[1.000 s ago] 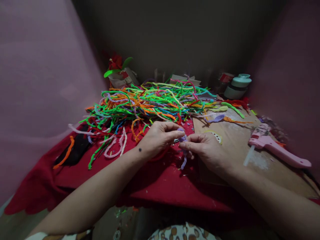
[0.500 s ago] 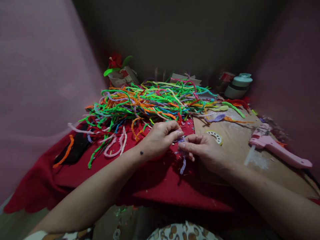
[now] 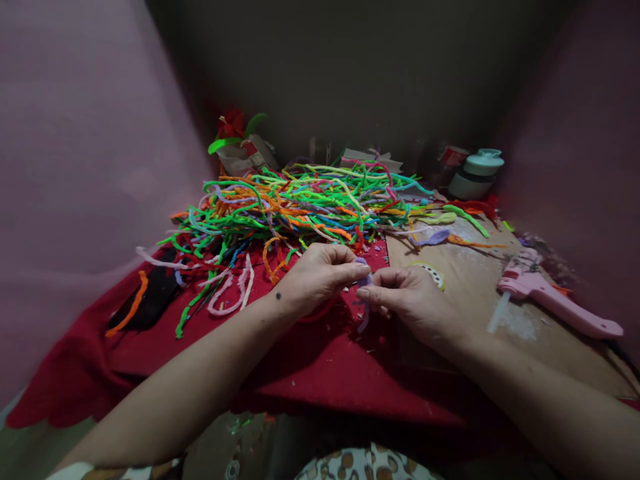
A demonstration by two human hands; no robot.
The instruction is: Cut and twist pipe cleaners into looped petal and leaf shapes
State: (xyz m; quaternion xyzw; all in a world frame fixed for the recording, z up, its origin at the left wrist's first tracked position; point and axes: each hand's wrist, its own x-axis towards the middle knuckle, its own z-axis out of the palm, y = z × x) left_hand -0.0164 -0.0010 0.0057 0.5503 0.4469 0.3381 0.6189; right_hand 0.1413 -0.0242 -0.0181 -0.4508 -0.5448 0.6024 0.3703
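A short purple pipe cleaner (image 3: 363, 313) is pinched between my two hands above the red cloth. My left hand (image 3: 325, 275) grips its upper part between thumb and forefinger. Just to the right, my right hand (image 3: 407, 293) has thumb and forefinger closed on the same piece, a little lower. One end of it hangs down below the fingers. The part inside the fingertips is mostly covered. Behind my hands lies a large tangled pile of coloured pipe cleaners (image 3: 300, 200), green, orange, pink and purple among them.
A pink glue gun (image 3: 555, 293) lies on a brown board (image 3: 465, 320) at right, its clear stick pointing forward-left. A yellow-white curved piece (image 3: 431, 273) is near my right hand. A mint-lidded jar (image 3: 477, 175) stands at the back. Red cloth (image 3: 300, 367) covers the table.
The purple pipe cleaner's hanging end has swung slightly and shows less below my fingers. Its upper part now shows at my left fingertips. Both hands have shifted only a little.
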